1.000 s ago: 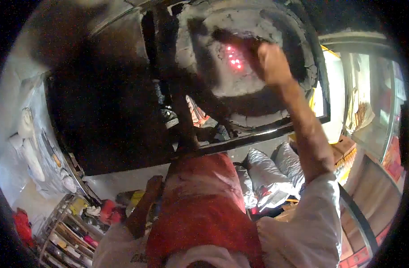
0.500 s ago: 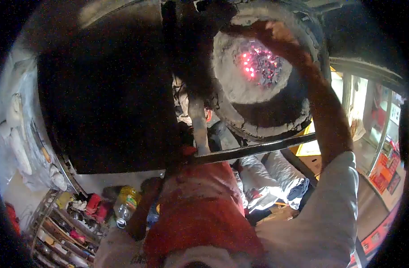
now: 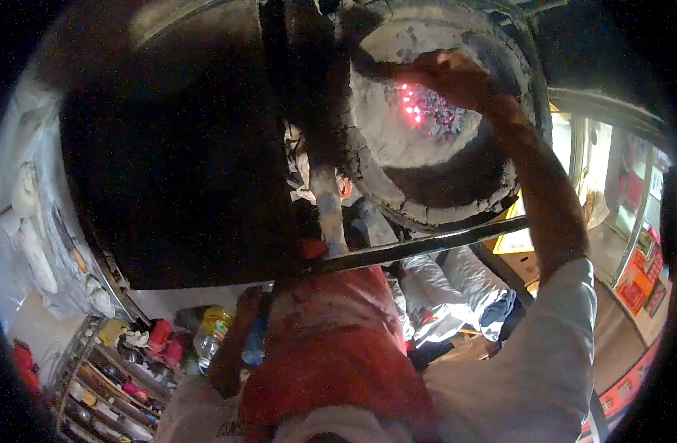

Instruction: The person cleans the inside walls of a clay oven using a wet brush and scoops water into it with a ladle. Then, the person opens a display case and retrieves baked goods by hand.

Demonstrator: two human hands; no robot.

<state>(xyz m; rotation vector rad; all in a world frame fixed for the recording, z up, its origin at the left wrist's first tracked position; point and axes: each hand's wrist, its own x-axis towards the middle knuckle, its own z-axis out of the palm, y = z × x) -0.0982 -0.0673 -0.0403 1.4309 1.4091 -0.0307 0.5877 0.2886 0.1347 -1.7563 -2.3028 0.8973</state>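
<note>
My right hand point(image 3: 445, 70) is over a round clay-lined oven point(image 3: 397, 144), its fingers closed. A dark shape point(image 3: 379, 68) runs left from it; whether this is a tool handle or part of the hand is too dark to tell. Just below the hand, glowing coals point(image 3: 414, 111) and grey embers lie on pale ash in the oven. My left hand point(image 3: 251, 301) hangs low at my left side, under the edge of the black worktop point(image 3: 176, 184). Shadow hides its fingers. Beside that arm is a plastic bottle point(image 3: 211, 336) with a yellow label.
A metal bar point(image 3: 427, 246) runs along the front of the oven. Silvery wrapped bundles point(image 3: 434, 295) lie beneath it. At lower left stands a slatted rack point(image 3: 106, 384) with assorted items. Windows point(image 3: 597, 162) and cardboard boxes point(image 3: 626, 325) are on the right.
My right hand has come slightly lower and nearer over the coals, covering more of them. The left arm stays low at my side. The view has shifted a little.
</note>
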